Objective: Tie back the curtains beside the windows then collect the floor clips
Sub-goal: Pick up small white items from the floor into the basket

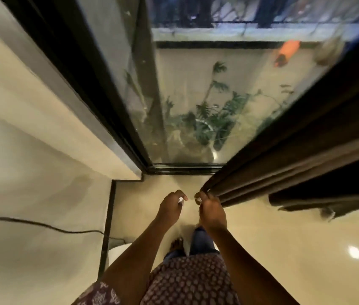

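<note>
Right hand (212,213): pinches edge of dark brown pleated fabric curtain (284,159); left hand (172,205): fingers curled round small pale clip-like item, identity unclear; advise gathering folds evenly before tying

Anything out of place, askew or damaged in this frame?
Nothing clearly damaged. One oddity: a dark fold of curtain lies on the floor at right, while the right hand grips the curtain edge. Frame is blurred.

Dark brown curtain (284,155) gathered beside window (196,95)
</note>
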